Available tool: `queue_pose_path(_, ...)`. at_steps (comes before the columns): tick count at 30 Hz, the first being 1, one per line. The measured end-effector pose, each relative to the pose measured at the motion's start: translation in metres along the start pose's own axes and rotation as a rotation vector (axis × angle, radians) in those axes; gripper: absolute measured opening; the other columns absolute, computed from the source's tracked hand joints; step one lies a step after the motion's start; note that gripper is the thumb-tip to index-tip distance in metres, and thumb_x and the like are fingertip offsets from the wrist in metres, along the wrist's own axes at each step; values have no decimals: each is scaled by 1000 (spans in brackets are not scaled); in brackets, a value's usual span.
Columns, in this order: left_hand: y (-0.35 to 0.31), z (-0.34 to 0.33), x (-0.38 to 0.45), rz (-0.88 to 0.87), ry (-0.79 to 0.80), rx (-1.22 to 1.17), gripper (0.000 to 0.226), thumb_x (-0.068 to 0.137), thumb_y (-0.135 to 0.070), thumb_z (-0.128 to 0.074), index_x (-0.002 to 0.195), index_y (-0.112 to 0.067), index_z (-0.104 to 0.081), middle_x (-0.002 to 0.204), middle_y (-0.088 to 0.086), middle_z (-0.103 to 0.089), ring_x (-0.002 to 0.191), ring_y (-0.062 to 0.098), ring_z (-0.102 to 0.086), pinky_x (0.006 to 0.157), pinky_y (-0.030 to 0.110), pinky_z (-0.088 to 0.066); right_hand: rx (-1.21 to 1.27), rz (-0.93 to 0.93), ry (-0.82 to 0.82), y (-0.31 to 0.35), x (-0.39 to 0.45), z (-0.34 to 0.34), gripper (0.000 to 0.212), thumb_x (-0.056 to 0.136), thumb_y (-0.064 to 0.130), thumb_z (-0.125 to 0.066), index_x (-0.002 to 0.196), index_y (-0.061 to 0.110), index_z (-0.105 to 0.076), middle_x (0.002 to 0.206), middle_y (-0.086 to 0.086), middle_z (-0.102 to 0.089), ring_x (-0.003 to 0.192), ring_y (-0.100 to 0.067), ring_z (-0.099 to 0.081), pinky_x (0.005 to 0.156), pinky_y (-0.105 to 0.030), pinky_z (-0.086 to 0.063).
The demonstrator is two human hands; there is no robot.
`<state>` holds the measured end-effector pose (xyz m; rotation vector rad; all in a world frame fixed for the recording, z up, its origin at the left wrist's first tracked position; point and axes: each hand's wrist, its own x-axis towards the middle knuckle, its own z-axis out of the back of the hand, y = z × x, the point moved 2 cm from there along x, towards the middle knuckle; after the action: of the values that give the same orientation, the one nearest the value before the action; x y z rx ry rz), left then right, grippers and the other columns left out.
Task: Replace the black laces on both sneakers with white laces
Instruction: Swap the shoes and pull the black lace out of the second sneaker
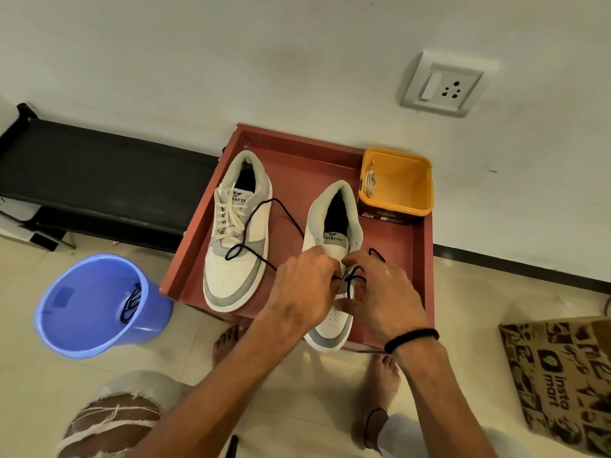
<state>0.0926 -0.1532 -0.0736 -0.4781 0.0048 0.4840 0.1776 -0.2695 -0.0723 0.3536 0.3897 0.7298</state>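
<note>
Lying under both hands, the right-hand grey-and-white low-top sneaker (334, 233) sits in a shallow reddish-brown metal tray (294, 160), its toe reaching the tray's near rim and its heel toward the wall. The left hand (304, 285) comes in from below, back upward, fingers curled down over the shoe's lace area, where they appear to pinch the thin black lace (251, 223); the exact pinch is hidden by the knuckles. The right hand (380, 289), a black band on its wrist, arches opposite it with fingers bent around a loop of the same black lace just above the eyelets. The two hands almost touch at the fingertips over the middle of the shoe. From the left hand the black lace runs out in a long loose curve across the tray floor and over the second grey-and-white sneaker (236, 233), which stands to the left, parallel, already threaded with a cream-white flat lace (228, 213). Both forearms stretch forward from the bottom of the view, converging on the shoe. At the tray's far right corner stands a square orange plastic tub (413, 193) holding a coiled white lace (371, 183). On the tiled floor to the left is a round blue plastic bucket (82, 312) with another black lace (132, 302) lying inside against its wall.
</note>
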Motion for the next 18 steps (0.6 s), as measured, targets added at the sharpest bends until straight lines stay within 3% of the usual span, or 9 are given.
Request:
queue_pose_path(5,13,20,-6,102,-104,-115,15,96,-41,-68,95,-27,-74,94,-10,-52,80,11,-56,67,26,-41,-41,-9,-65,5,-1,-2,60,70,40,-91,117,36,-53,111,8,-68,103,-19,-65,74,-39,-59)
queue_pose_path(8,21,31,-18,106,-167,-137,13,94,-38,-70,104,-32,-64,102,-8,-50,76,7,-55,67,26,-47,-48,-5,-87,7,0,-2,56,72,36,-89,116,34,-54,107,8,-68,100,-19,-65,72,-41,-59)
queue_pose_path(11,13,19,-19,11,-170,-31,47,89,-36,-77,131,-35,-56,119,-1,-40,103,13,-48,90,32,-51,-49,-7,-90,9,-1,-3,54,74,35,-88,116,34,-53,104,7,-69,99,-20,-64,72,-42,-59)
queue_pose_path(13,2,9,-10,-33,-169,131,40,84,-35,-81,121,-32,-68,137,4,-35,124,24,-35,105,42,-43,-34,-10,-78,9,-1,-3,55,74,34,-88,116,33,-54,103,8,-69,97,-19,-65,70,-40,-59)
queue_pose_path(15,-2,2,-2,-37,-147,211,30,76,-30,-86,104,-32,-76,148,7,-29,132,32,-30,110,48,-38,-23,-13,-64,10,-2,-2,56,72,33,-90,116,33,-55,104,8,-70,95,-19,-66,68,-38,-59)
queue_pose_path(18,-1,-1,0,-35,-165,166,20,77,-27,-85,95,-31,-78,144,6,-32,134,33,-30,110,48,-37,-23,-19,-54,11,-3,0,57,71,34,-91,116,32,-56,104,8,-71,95,-20,-66,66,-35,-56)
